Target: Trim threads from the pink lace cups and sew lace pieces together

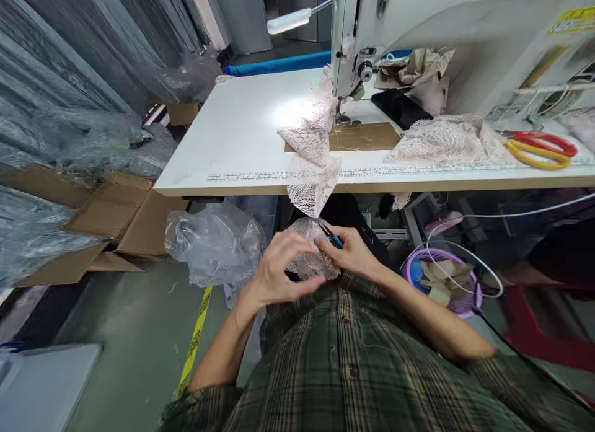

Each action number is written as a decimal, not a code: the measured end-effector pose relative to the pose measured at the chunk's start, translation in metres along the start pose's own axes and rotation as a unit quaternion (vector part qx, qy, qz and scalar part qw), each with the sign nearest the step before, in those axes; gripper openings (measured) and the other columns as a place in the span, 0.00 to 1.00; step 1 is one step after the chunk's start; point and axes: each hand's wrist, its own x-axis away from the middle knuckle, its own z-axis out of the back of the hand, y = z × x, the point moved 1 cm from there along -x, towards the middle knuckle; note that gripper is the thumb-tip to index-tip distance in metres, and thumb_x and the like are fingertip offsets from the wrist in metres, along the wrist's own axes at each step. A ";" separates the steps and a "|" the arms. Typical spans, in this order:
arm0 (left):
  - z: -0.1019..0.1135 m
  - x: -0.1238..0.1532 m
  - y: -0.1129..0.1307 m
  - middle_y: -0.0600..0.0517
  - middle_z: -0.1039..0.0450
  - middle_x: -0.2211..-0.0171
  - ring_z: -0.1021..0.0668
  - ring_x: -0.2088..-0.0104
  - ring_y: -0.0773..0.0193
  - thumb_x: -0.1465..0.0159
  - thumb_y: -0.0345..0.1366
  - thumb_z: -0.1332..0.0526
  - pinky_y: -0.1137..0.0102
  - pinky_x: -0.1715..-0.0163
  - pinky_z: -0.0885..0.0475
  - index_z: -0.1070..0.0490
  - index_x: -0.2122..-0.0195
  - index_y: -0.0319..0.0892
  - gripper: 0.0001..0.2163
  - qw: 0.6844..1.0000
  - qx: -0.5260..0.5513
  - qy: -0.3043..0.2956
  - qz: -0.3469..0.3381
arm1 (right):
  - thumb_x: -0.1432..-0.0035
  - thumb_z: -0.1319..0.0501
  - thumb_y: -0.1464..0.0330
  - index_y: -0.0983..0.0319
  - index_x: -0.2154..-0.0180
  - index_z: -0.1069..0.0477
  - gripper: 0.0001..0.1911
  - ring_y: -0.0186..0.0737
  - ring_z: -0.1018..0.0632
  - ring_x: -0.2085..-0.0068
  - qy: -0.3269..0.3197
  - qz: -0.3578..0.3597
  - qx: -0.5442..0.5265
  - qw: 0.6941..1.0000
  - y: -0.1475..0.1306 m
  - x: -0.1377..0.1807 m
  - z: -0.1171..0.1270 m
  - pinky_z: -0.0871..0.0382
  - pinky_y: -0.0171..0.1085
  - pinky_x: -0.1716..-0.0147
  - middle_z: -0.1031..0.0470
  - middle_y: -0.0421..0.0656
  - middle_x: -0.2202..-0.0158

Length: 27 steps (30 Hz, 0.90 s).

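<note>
Pale pink lace fabric [313,162] drapes from the sewing machine over the table's front edge, narrowing to a point above a second lace part [320,266] at my lap. My right hand [346,249] is closed on small thread snips [331,235] with blue handles and dark blades. The blades point up and left, at the narrow join between the lace parts. On the left of the lower lace, my left hand [281,268] is open, thumb and fingers curved and apart. Whether its fingertips touch the lace is hard to make out.
The sewing machine [346,48] stands on a white table [242,128] with a printed ruler along its front. More lace [453,141] and red-and-yellow scissors [542,150] lie at the right. Below are a purple basket [444,255], a plastic bag [216,243] and a cardboard box [121,215].
</note>
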 end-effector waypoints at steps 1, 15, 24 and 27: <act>0.000 -0.006 -0.011 0.46 0.27 0.58 0.24 0.56 0.57 0.42 0.46 0.33 0.63 0.52 0.31 0.26 0.56 0.41 0.17 0.999 0.036 0.005 0.036 | 0.38 0.43 0.62 0.65 0.70 0.27 0.14 0.32 0.34 0.72 -0.015 0.010 -0.005 1.000 -0.003 0.003 0.000 0.39 0.32 0.71 0.33 0.37 0.75; -0.024 0.002 -0.030 0.46 0.18 0.65 0.20 0.66 0.61 0.46 0.45 0.28 0.70 0.63 0.26 0.18 0.63 0.39 0.15 0.860 0.341 0.033 0.378 | 0.31 0.56 0.51 0.64 0.68 0.29 0.28 0.33 0.37 0.74 -0.126 -0.057 0.007 0.990 0.003 0.007 0.016 0.42 0.34 0.73 0.36 0.38 0.76; -0.016 0.001 -0.029 0.47 0.18 0.65 0.20 0.65 0.61 0.43 0.43 0.31 0.71 0.62 0.27 0.19 0.65 0.39 0.12 0.883 0.301 0.043 0.357 | 0.31 0.55 0.51 0.60 0.75 0.41 0.26 0.31 0.40 0.75 -0.144 -0.020 0.031 0.989 0.011 -0.016 -0.007 0.48 0.34 0.74 0.44 0.35 0.79; -0.018 0.001 -0.030 0.48 0.18 0.65 0.20 0.64 0.61 0.42 0.42 0.32 0.70 0.62 0.28 0.19 0.67 0.39 0.10 0.886 0.296 0.061 0.351 | 0.31 0.55 0.52 0.60 0.74 0.40 0.24 0.32 0.40 0.75 -0.110 -0.024 0.047 0.993 0.014 -0.018 -0.011 0.48 0.34 0.74 0.43 0.35 0.79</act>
